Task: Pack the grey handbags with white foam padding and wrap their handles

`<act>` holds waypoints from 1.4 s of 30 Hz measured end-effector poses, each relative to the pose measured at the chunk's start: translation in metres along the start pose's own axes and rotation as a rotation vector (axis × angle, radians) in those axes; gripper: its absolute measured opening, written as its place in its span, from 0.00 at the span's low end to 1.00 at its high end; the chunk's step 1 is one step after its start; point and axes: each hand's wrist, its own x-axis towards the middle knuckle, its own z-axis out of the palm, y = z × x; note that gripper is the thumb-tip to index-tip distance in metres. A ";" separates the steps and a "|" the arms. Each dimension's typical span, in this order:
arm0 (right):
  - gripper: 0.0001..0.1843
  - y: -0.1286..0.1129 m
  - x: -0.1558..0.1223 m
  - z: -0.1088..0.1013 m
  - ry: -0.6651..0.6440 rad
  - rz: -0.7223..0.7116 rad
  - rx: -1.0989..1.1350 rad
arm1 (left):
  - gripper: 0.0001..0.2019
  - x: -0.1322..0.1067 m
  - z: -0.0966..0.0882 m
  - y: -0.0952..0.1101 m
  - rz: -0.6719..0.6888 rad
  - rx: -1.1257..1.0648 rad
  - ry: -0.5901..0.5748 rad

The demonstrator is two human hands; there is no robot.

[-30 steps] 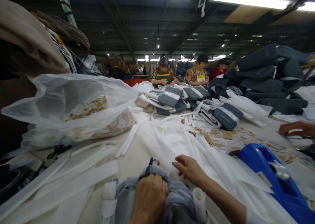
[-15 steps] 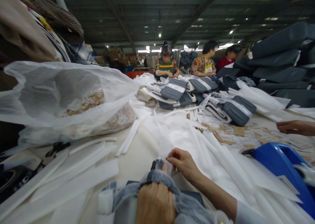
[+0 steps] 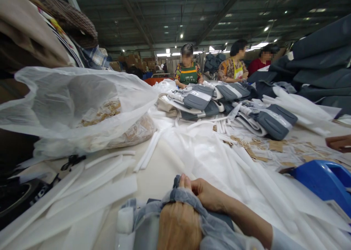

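The left hand (image 3: 178,228) is a tight fist, squeezed around a bunch of grey cloth (image 3: 192,200). The cloth sits low at the near edge of the table (image 3: 156,176), right in front of the person. It looks the same as it did a moment ago.

The right hand (image 3: 208,197) is the one that has moved. A second ago it lay open and flat on the white sheets (image 3: 219,158). Then it came back toward the cloth. Now its fingers are pinched together on the top of the grey cloth, touching the left fist.

A small white foam block (image 3: 125,220) sits just beside the cloth on the left. Long white strips (image 3: 90,191) lie past it, and behind them is a big clear plastic bag (image 3: 76,103) with brown bits inside.

The blue plastic thing (image 3: 323,180) shows further to the right than before. Another worker's hand (image 3: 340,143) is at the far right edge, and less of it shows now. Grey and white padded pieces (image 3: 200,98) are piled in the middle, with other people sitting behind them.
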 end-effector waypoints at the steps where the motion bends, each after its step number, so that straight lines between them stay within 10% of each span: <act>1: 0.12 -0.001 -0.003 0.000 -0.029 0.014 0.023 | 0.21 -0.001 -0.003 0.002 0.002 0.000 -0.007; 21: 0.14 -0.016 -0.027 -0.009 0.007 0.090 0.282 | 0.19 -0.006 -0.004 0.000 -0.165 -0.047 -0.123; 33: 0.15 -0.037 -0.061 -0.024 0.581 -0.268 0.102 | 0.12 0.007 -0.040 -0.002 -0.113 -0.201 0.103; 38: 0.08 -0.066 -0.096 0.009 0.650 -0.523 -0.421 | 0.10 0.006 -0.045 -0.011 -0.320 -0.356 0.187; 42: 0.05 -0.076 -0.090 0.045 0.455 -0.364 -1.071 | 0.09 0.008 -0.046 -0.009 -0.305 -0.484 0.193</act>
